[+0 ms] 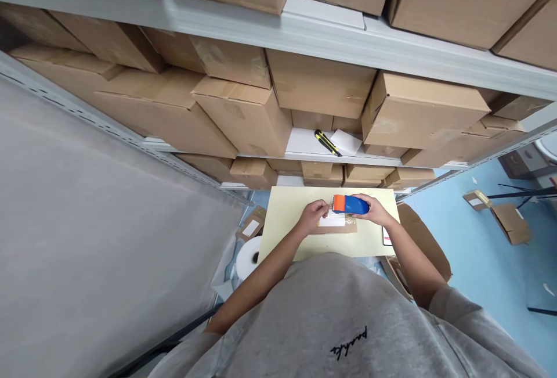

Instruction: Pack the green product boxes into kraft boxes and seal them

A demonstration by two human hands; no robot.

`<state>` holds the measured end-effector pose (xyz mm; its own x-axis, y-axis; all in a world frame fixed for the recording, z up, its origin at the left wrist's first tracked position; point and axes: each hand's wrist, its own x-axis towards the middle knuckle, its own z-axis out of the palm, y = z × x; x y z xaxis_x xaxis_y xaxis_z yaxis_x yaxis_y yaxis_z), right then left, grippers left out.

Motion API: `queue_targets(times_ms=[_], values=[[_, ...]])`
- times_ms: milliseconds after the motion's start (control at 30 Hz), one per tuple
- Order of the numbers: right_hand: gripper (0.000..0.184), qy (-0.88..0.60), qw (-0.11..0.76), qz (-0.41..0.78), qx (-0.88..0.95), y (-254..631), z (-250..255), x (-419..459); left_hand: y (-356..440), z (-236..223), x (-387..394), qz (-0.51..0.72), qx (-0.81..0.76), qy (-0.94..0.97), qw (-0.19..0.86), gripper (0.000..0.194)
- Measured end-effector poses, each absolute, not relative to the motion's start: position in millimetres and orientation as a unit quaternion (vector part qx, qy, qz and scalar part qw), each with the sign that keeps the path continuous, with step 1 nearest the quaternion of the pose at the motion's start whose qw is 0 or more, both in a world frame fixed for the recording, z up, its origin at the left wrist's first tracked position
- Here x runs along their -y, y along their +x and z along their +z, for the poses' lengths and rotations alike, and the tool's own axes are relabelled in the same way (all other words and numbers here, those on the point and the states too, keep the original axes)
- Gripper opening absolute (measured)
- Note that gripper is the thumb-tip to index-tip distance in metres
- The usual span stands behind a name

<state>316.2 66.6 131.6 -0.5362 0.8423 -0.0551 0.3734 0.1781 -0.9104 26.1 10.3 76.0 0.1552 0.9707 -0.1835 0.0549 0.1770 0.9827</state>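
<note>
While my right hand point(371, 211) clamps the blue-and-orange tape dispenser point(350, 205) above the flat cardboard parcel point(337, 226), my left hand point(312, 216) sits at the parcel's edge, fingers together, pinch unclear. White label and some tape already on; pale yellow table point(282, 215) beneath.

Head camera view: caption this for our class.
Right hand holds blue tape dispenser over cardboard parcel; left hand rests nearby.

Parcel point(337, 226) on table point(282, 215), paper roll point(249, 258) to the left, flattened carton point(424, 244) to the right, cardboard boxes point(243, 117) on shelves point(304, 29) ahead
</note>
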Motion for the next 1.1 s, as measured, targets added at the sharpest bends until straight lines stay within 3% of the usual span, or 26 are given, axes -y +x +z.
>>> queue_targets(times_ms=[333,633,900,1100], values=[[0.079,-0.464,0.167,0.472,0.731,348,153,-70,-92,24,8,0.409,-0.557,0.529,0.492,0.038],[0.064,-0.482,0.117,0.417,0.762,335,107,-57,-64,-61,16,0.376,-0.590,0.472,0.537,0.042],[0.062,-0.479,0.133,0.364,0.787,338,98,-64,-40,-91,20,0.387,-0.590,0.417,0.573,0.045],[0.064,-0.472,0.122,0.365,0.793,344,87,-69,-20,-106,27,0.355,-0.665,0.383,0.534,0.052]])
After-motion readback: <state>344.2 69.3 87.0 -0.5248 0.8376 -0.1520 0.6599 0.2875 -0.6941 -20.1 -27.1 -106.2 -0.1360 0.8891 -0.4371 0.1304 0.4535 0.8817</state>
